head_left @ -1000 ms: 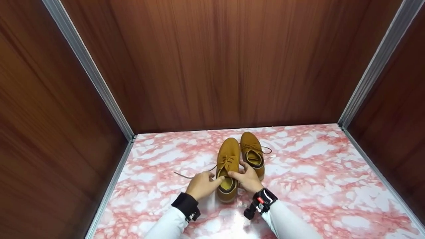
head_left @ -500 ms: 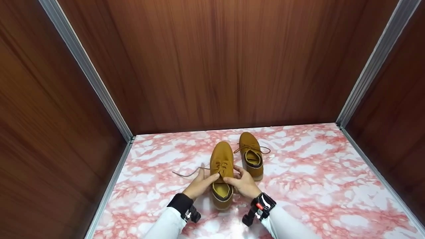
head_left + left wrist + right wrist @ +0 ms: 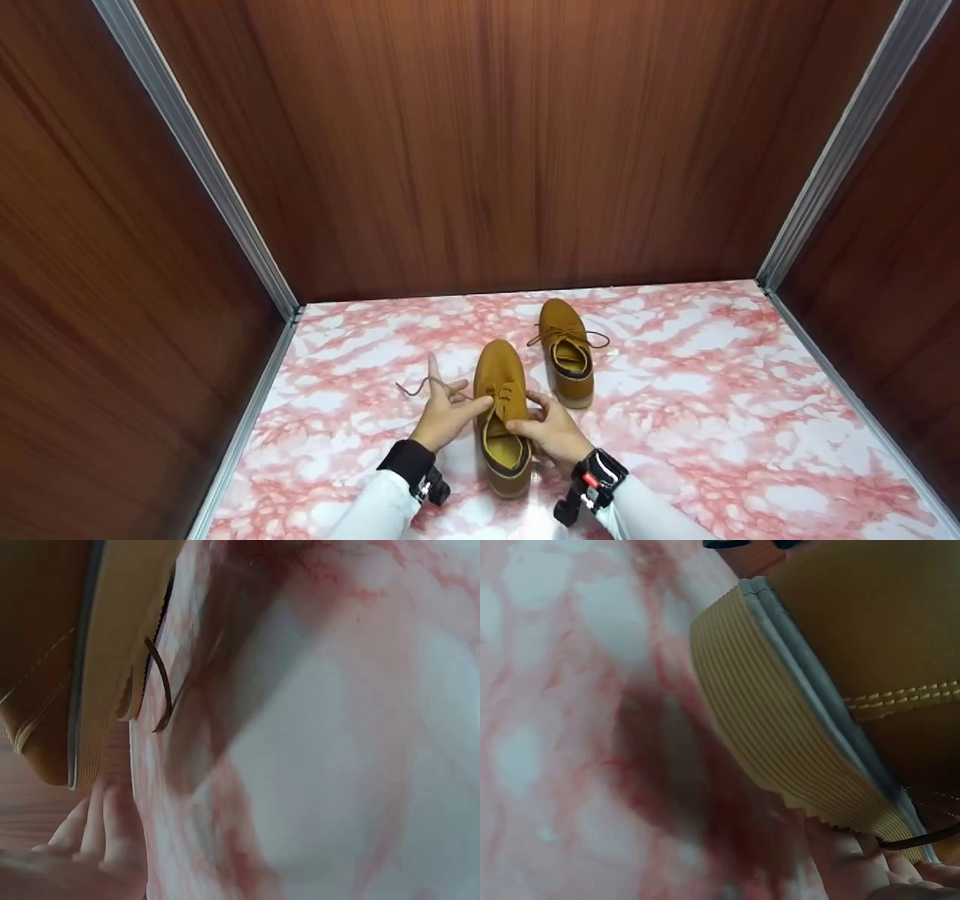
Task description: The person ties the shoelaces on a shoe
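Note:
A tan lace-up shoe (image 3: 500,367) is held off the table, toe pointing away from me. My right hand (image 3: 556,431) grips its right side, thumb on the upper by the opening. In the right wrist view its fingers (image 3: 847,862) reach under the ribbed sole (image 3: 757,705). The thumb of my left hand (image 3: 442,418) touches the shoe beside the laces, while its other fingers spread out to the left. In the left wrist view these fingers (image 3: 94,840) look extended near the sole. A loose brown lace (image 3: 409,391) trails left past the left hand's fingers.
The matching tan shoe (image 3: 562,319) stands on the pink-and-white marbled table (image 3: 690,390), behind and to the right, its lace looped out sideways. Wood-grain panels (image 3: 480,150) with metal edging (image 3: 247,232) enclose the table at the back and sides.
The held shoe has come toward me and slightly left, away from the other shoe. The left hand's fingers have spread outward from it. The right hand has kept its grip.

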